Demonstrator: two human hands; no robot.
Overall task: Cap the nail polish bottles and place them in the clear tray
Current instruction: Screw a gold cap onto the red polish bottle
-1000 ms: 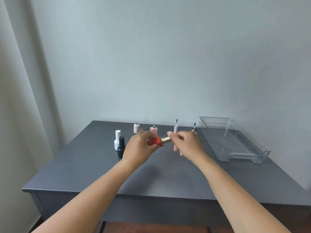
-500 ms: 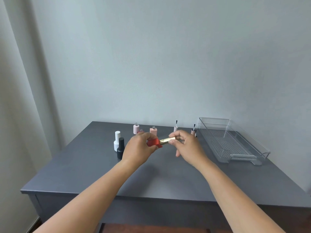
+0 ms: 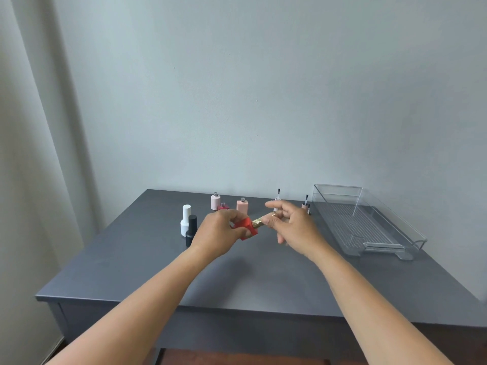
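Observation:
My left hand [image 3: 218, 234] grips a red nail polish bottle [image 3: 246, 229], held on its side above the table. My right hand [image 3: 292, 227] pinches the bottle's gold cap [image 3: 261, 221] with thumb and fingertips, the other fingers spread. Behind stand a round pink bottle [image 3: 215, 202], a dark red bottle [image 3: 223, 206] and a square peach bottle [image 3: 242, 206], all without caps. Two brush caps stand upright, one [image 3: 277, 197] behind my right hand, the other [image 3: 305, 202] beside the tray. The clear tray [image 3: 369, 227] sits at the right with nothing in it.
A capped white bottle [image 3: 186, 219] and a capped black bottle [image 3: 191, 229] stand together left of my left hand. The grey table [image 3: 147, 259] runs to a front edge near me. A wall rises behind it, a curtain hangs at the left.
My right hand has shifted its hold on the gold cap and spread its fingers, as in twisting. The red bottle stays in my left hand, a little lower and nearer.

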